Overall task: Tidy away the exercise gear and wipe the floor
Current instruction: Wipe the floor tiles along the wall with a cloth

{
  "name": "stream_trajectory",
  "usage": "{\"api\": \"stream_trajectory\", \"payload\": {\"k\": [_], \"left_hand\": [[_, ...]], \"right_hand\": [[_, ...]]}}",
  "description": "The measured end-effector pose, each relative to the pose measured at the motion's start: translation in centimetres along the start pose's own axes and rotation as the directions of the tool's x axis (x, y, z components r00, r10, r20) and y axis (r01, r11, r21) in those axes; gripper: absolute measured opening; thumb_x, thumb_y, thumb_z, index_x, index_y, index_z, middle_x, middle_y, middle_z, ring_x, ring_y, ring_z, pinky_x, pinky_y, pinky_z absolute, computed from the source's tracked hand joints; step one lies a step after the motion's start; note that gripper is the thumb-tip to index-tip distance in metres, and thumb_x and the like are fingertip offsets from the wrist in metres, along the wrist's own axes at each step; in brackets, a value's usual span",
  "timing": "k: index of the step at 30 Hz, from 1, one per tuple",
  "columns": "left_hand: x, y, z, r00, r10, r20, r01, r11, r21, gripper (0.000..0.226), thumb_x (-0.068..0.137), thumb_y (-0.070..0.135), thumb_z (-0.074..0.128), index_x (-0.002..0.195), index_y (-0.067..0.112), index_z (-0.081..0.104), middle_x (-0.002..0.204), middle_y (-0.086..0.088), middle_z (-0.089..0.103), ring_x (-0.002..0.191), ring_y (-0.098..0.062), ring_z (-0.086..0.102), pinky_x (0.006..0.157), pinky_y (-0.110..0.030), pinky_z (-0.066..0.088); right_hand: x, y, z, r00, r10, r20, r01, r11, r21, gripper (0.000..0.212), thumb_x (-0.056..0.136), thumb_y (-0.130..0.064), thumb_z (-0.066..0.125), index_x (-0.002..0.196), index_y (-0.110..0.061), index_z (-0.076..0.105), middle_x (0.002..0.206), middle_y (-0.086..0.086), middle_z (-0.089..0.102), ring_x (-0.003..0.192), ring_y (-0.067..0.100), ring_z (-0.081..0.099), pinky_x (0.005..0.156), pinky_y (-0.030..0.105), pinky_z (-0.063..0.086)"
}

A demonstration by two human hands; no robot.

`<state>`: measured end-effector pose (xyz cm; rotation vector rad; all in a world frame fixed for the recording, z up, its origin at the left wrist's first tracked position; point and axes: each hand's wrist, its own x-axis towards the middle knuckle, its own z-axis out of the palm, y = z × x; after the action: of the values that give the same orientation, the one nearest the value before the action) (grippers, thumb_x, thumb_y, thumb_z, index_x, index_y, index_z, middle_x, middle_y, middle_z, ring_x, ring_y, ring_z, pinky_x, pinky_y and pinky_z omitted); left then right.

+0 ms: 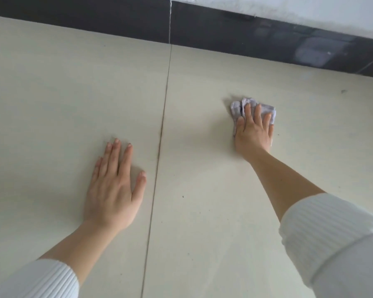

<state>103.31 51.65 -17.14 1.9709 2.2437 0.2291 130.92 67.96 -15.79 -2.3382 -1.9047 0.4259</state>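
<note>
Head view, looking down at pale cream floor tiles (52,104).

- Left hand (114,186): laid flat on the floor, palm down. Fingers are straight and held loosely together, thumb set apart to the right. Nothing is held. The hand is placed just left of the grout joint (163,130), not touching it.
- Right hand (253,132): stretched further forward, on the tile right of the joint. It is pressed palm down on a crumpled grey-lilac cloth (236,109). Fingers are straight and slightly spread over the cloth, not curled round it.
- Cloth: found on the floor under the right hand, bunched. Its folds are seen beyond the fingertips and to the left of the hand. It lies well apart from the left hand and nearer the dark skirting (95,22).
- Joint: a thin dark line is run from the skirting towards the lower edge, between the two hands.
- Skirting: a glossy dark band is seen along the far edge of the floor, with white wall (310,11) above it.
- Sleeves: white ribbed sleeves are pushed up both forearms, left sleeve (37,280) and right sleeve (332,244).
- Marks: a small dark mark (343,91) is noted on the tile far right; a tiny speck (183,196) is seen between the arms.
</note>
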Motion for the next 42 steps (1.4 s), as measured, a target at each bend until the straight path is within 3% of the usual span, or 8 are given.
{"api": "stream_trajectory", "payload": {"k": [8, 18, 24, 27, 31, 39, 40, 42], "left_hand": [[0.0, 0.0, -0.2, 1.000, 0.002, 0.001, -0.002, 1.000, 0.012, 0.070, 0.093, 0.048, 0.024, 0.151, 0.010, 0.021, 0.159, -0.014, 0.014, 0.148, -0.024, 0.010, 0.119, -0.041, 0.014], [0.1, 0.1, -0.5, 1.000, 0.008, -0.023, -0.008, 0.999, -0.033, 0.067, 0.092, 0.043, 0.028, 0.148, 0.007, 0.028, 0.157, -0.015, 0.020, 0.147, -0.026, 0.014, 0.119, -0.039, 0.013], [0.1, 0.3, -0.7, 1.000, -0.004, -0.017, 0.004, 1.000, -0.029, 0.067, 0.091, 0.045, 0.029, 0.149, 0.010, 0.028, 0.157, -0.014, 0.020, 0.147, -0.024, 0.015, 0.119, -0.039, 0.015], [0.1, 0.2, -0.5, 1.000, -0.010, -0.018, 0.010, 1.000, -0.021, 0.067, 0.091, 0.045, 0.028, 0.149, 0.010, 0.027, 0.158, -0.013, 0.020, 0.147, -0.024, 0.015, 0.118, -0.041, 0.017], [0.2, 0.1, -0.4, 1.000, -0.003, -0.005, 0.003, 1.000, -0.015, 0.067, 0.093, 0.044, 0.026, 0.150, 0.010, 0.025, 0.158, -0.013, 0.018, 0.147, -0.023, 0.013, 0.119, -0.042, 0.017], [0.2, 0.0, -0.2, 1.000, -0.015, -0.019, 0.013, 0.997, -0.076, 0.059, 0.093, 0.027, 0.019, 0.147, 0.007, 0.033, 0.156, -0.014, 0.024, 0.146, -0.024, 0.017, 0.118, -0.037, 0.011], [0.2, 0.0, -0.2, 1.000, -0.014, -0.017, 0.013, 0.997, -0.077, 0.059, 0.093, 0.027, 0.018, 0.147, 0.008, 0.032, 0.156, -0.014, 0.023, 0.147, -0.023, 0.016, 0.119, -0.036, 0.010], [0.2, 0.0, -0.2, 1.000, -0.015, -0.010, 0.015, 0.997, -0.082, 0.061, 0.092, 0.029, 0.016, 0.148, 0.009, 0.030, 0.157, -0.013, 0.021, 0.147, -0.022, 0.013, 0.119, -0.035, 0.008]], "right_hand": [[-4.1, -2.1, 1.6, 0.885, -0.465, -0.033, 0.466, 0.885, 0.019, 0.049, 0.101, -0.034, 0.024, 0.147, -0.022, 0.037, 0.154, -0.002, 0.034, 0.145, 0.030, 0.020, 0.117, 0.040, 0.014], [-16.1, 2.2, 2.4, 0.261, -0.925, 0.275, 0.951, 0.295, 0.091, 0.049, 0.098, -0.024, 0.044, 0.147, -0.021, 0.034, 0.156, -0.002, 0.026, 0.147, 0.019, 0.013, 0.120, 0.036, 0.009], [-1.1, 2.5, -0.4, 0.874, -0.485, 0.019, 0.483, 0.866, -0.133, 0.047, 0.104, -0.031, 0.022, 0.151, -0.026, 0.022, 0.159, 0.002, 0.018, 0.147, 0.031, 0.011, 0.116, 0.051, 0.019], [3.5, -0.7, -1.1, 0.982, -0.188, -0.004, 0.188, 0.981, -0.043, 0.049, 0.103, -0.030, 0.019, 0.152, -0.028, 0.016, 0.160, -0.001, 0.010, 0.146, 0.029, 0.004, 0.117, 0.043, 0.012], [2.7, -6.9, 1.6, 0.938, -0.341, -0.068, 0.342, 0.940, 0.010, 0.045, 0.102, -0.021, 0.030, 0.147, -0.023, 0.028, 0.154, 0.006, 0.027, 0.142, 0.031, 0.018, 0.115, 0.046, 0.017], [-9.4, -2.1, 1.8, 0.216, -0.956, 0.196, 0.966, 0.238, 0.097, 0.044, 0.101, -0.026, 0.035, 0.142, -0.014, 0.044, 0.151, 0.001, 0.039, 0.143, 0.020, 0.026, 0.118, 0.032, 0.015], [-8.4, -0.6, 1.0, 0.193, -0.965, 0.178, 0.975, 0.210, 0.080, 0.043, 0.102, -0.032, 0.036, 0.138, -0.014, 0.049, 0.147, 0.001, 0.044, 0.140, 0.019, 0.034, 0.116, 0.030, 0.022], [-4.3, 2.1, -1.0, 0.489, -0.868, 0.087, 0.860, 0.497, 0.114, 0.045, 0.098, -0.044, 0.045, 0.126, -0.013, 0.060, 0.130, 0.004, 0.060, 0.121, 0.020, 0.054, 0.105, 0.032, 0.039]]}}
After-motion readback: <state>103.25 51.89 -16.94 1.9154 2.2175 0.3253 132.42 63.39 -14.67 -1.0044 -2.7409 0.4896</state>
